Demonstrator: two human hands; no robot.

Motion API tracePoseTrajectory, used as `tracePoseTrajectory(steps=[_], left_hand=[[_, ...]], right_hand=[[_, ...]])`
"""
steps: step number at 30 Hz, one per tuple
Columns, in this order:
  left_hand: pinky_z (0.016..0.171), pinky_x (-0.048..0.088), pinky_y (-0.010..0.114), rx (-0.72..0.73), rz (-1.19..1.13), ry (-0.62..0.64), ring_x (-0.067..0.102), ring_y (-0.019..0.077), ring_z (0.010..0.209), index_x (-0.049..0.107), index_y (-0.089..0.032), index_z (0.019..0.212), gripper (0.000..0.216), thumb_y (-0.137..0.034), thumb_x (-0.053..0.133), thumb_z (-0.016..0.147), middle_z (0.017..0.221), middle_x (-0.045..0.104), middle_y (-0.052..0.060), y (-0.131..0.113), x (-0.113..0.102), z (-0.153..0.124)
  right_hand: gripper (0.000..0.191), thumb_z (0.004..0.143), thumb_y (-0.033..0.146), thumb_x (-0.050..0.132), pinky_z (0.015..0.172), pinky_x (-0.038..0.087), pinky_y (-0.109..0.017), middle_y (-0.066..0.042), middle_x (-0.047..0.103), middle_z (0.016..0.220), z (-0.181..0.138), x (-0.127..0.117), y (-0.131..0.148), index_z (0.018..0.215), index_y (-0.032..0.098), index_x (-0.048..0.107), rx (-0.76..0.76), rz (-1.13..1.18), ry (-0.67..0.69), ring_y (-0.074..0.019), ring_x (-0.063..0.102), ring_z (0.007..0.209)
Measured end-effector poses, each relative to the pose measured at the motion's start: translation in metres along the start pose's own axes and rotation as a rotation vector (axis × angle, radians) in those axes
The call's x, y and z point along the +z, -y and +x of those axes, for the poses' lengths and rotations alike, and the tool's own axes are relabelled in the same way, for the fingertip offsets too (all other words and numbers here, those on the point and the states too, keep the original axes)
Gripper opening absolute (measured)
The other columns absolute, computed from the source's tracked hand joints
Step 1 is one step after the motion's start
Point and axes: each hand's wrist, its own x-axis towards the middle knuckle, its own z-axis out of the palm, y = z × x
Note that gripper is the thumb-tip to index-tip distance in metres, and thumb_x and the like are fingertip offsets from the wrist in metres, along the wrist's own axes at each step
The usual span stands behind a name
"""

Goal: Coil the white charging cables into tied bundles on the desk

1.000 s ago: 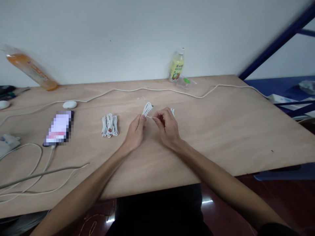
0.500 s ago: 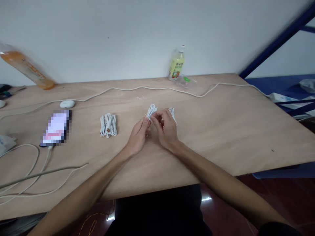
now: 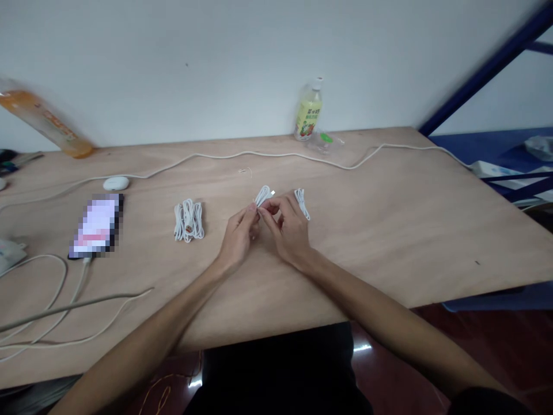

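Both my hands meet over the middle of the wooden table [image 3: 389,230]. My left hand [image 3: 238,237] pinches a small coiled white cable [image 3: 263,195] by its near end. My right hand [image 3: 288,230] is closed on the same cable, fingers curled around its loops. Just right of my right hand another short bundle of white cable [image 3: 302,202] lies on the table. A third coiled white cable bundle [image 3: 188,220] rests to the left of my hands.
A phone [image 3: 97,226] with a plugged cable lies at the left, near a white oval object [image 3: 116,183]. A long white cord [image 3: 268,154] runs across the back. A yellow drink bottle [image 3: 308,113] and an orange bottle [image 3: 45,124] stand by the wall. Blue frame at right.
My hands have drawn closer together on the coiled cable, my right fingers now folded over it. The view shifted slightly.
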Motion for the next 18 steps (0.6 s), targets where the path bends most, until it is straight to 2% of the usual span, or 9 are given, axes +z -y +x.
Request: tracePoseTrajectory(steps=[3,8,13,15,18], left_hand=[[0.051,0.029,0.023,-0.090,-0.169,0.015,0.027,0.0085,0.052,0.047,-0.020,0.061,0.059,-0.055,0.079,0.096,0.059,0.028,-0.009,-0.005,0.001,0.000],[0.049,0.033,0.020,-0.259,-0.346,0.044,0.027,0.0089,0.049,0.046,-0.020,0.059,0.060,-0.039,0.053,0.114,0.057,0.026,-0.008,-0.019,0.004,-0.002],[0.046,0.033,0.019,-0.423,-0.484,0.020,0.026,0.0085,0.045,0.042,-0.020,0.058,0.062,-0.036,0.041,0.118,0.054,0.024,-0.008,-0.027,0.007,-0.003],[0.044,0.033,0.019,-0.474,-0.528,0.028,0.026,0.0088,0.043,0.040,-0.021,0.058,0.063,-0.035,0.034,0.119,0.053,0.023,-0.008,-0.028,0.007,-0.002],[0.043,0.032,0.021,-0.537,-0.580,0.041,0.026,0.0089,0.040,0.036,-0.022,0.058,0.063,-0.033,0.027,0.119,0.051,0.020,-0.009,-0.030,0.005,-0.002]], right_hand=[[0.005,0.106,0.024,0.065,0.072,0.055,-0.035,-0.005,0.071,0.100,0.001,-0.001,0.000,0.102,0.024,0.067,0.061,-0.008,0.018,-0.0206,0.065,0.090],[0.006,0.105,0.029,0.067,0.063,0.050,-0.031,-0.006,0.072,0.110,0.005,-0.005,0.002,0.108,0.025,0.071,0.187,0.127,0.080,-0.0202,0.065,0.094],[0.011,0.104,0.027,0.066,0.069,0.053,-0.030,-0.004,0.071,0.103,0.009,-0.007,0.003,0.094,0.025,0.071,0.263,0.267,0.137,-0.0190,0.065,0.095],[0.010,0.103,0.029,0.068,0.071,0.054,-0.031,-0.005,0.071,0.108,0.010,-0.008,0.001,0.093,0.026,0.070,0.270,0.288,0.146,-0.0200,0.065,0.100],[0.008,0.102,0.031,0.070,0.078,0.057,-0.033,-0.007,0.070,0.123,0.012,-0.009,-0.004,0.095,0.027,0.072,0.246,0.295,0.161,-0.0235,0.065,0.118]])
